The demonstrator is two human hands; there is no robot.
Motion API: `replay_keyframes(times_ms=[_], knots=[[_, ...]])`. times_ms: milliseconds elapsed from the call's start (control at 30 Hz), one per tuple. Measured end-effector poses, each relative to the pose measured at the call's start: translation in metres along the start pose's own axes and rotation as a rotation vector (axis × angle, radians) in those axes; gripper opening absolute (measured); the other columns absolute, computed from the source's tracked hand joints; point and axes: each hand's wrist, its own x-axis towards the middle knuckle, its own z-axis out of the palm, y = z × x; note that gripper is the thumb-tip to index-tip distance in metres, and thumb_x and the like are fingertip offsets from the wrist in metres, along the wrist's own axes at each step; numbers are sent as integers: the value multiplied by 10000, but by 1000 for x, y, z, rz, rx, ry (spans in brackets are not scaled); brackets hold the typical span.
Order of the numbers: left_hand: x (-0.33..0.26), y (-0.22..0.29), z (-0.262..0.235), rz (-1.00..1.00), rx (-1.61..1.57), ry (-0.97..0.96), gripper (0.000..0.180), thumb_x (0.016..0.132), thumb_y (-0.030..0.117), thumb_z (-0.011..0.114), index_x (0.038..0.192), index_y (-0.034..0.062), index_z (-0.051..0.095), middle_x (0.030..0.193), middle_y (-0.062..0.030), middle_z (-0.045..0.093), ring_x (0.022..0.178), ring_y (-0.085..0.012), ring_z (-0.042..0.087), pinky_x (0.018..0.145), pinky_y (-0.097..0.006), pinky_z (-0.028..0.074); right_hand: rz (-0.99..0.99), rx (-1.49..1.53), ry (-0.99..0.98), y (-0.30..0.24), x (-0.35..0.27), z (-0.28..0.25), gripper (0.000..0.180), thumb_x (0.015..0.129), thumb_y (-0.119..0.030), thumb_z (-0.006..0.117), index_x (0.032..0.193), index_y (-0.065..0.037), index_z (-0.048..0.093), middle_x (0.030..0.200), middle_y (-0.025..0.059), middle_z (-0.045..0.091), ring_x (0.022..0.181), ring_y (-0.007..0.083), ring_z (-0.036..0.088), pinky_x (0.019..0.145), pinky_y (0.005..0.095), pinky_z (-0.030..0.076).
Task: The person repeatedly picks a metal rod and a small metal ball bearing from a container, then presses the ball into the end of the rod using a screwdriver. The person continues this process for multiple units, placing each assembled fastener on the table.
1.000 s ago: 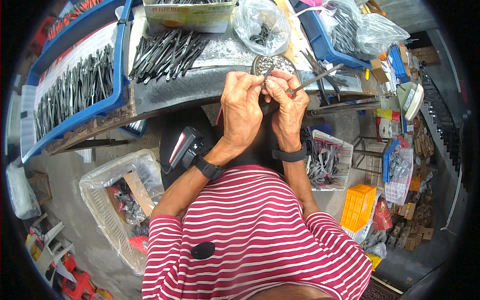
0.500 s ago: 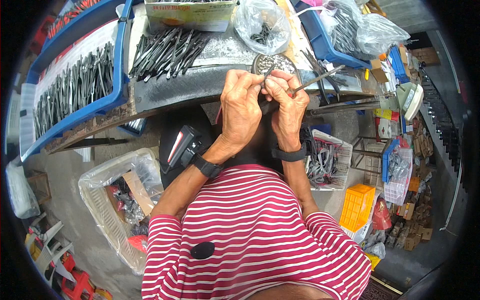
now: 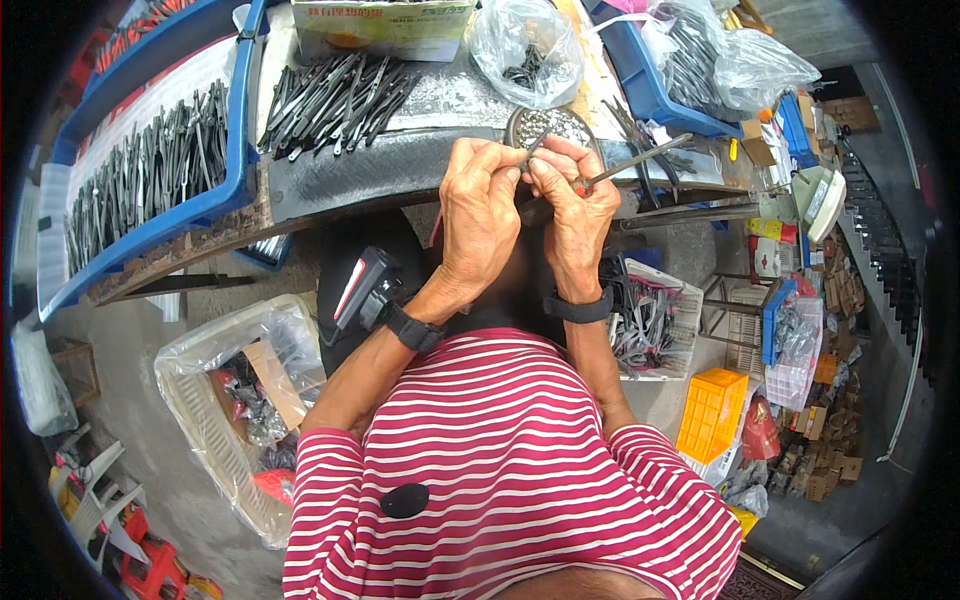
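My left hand (image 3: 480, 215) and my right hand (image 3: 578, 215) meet over the bench's front edge. The left thumb and fingers pinch a small dark metal piece (image 3: 537, 144), whose lower end is hidden by the fingertips. My right fingertips close in against the same piece. A long thin metal rod (image 3: 640, 160) with a bit of red at its base sticks out of my right fist toward the upper right; it looks like a screwdriver, its handle mostly covered. Just beyond the hands stands a round dish (image 3: 513, 128) of small shiny parts.
Dark metal pieces (image 3: 335, 105) lie piled on the bench, left of a clear bag (image 3: 525, 50). A blue tray (image 3: 243, 150) of similar pieces stands far left. Pliers-like tools (image 3: 645, 150) and a blue bin (image 3: 640, 85) are at right. Crates (image 3: 215, 440) flank my legs on the floor.
Both hands keep their grips and have shifted only very slightly to the left. The rod's free end has dipped a little.
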Motion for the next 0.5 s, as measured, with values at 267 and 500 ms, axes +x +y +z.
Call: replay_keyframes(times_ms=[267,500], knots=[[-1,0,1,-16,-41,0,99,803,-75,509,859,-39,582,839,-122,500,712,-208,543,613,-302,461,21,99,-7,3,0,1,240,805,0,612,1025,71,549,799,86,630,653,118,584,588,210,443],[1,-4,2,-36,-110,-17,123,833,-83,503,913,-51,591,849,-21,465,626,-59,474,551,-201,407,-23,111,-9,3,0,4,147,839,-13,565,964,64,576,737,69,622,608,89,560,544,192,437]])
